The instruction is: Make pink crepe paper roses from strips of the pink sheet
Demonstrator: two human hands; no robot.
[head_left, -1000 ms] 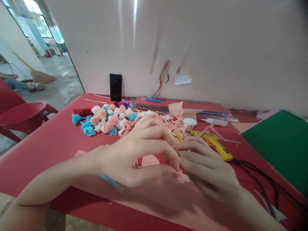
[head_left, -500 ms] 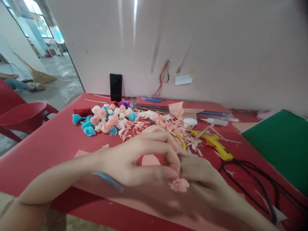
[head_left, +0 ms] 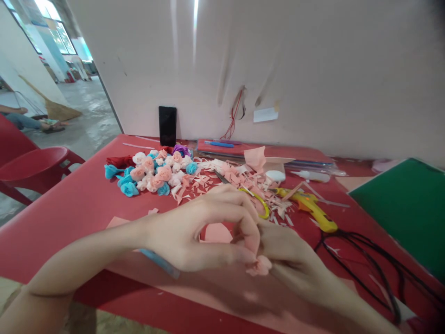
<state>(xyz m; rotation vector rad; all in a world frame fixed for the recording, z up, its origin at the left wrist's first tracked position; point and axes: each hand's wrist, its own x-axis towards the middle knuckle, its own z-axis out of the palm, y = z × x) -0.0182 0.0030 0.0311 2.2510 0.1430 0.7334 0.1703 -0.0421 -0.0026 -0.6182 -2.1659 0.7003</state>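
Between the thumb and forefinger of my left hand (head_left: 208,232) is a small peach paper flower (head_left: 259,266), held over the table. My right hand (head_left: 299,260) is curled close against the flower and my left fingers; its fingertips are hidden, so what it grips cannot be made out. Beneath my hands lies a peach paper sheet (head_left: 194,304) along the near table edge. A cut peach paper piece (head_left: 217,233) shows through the gap of my left hand. Just beyond my hands lie yellow-handled scissors (head_left: 262,206), partly covered by paper scraps.
Finished paper roses (head_left: 149,174) in several colours are heaped at the back left, beside paper scraps (head_left: 229,176). A yellow glue gun (head_left: 318,213) with a black cord lies right. A phone (head_left: 168,126) leans on the wall; a green board (head_left: 403,213) is far right.
The paper flower has turned and tilted between my fingers, its petals now seen more from the side. My hands have shifted only slightly.
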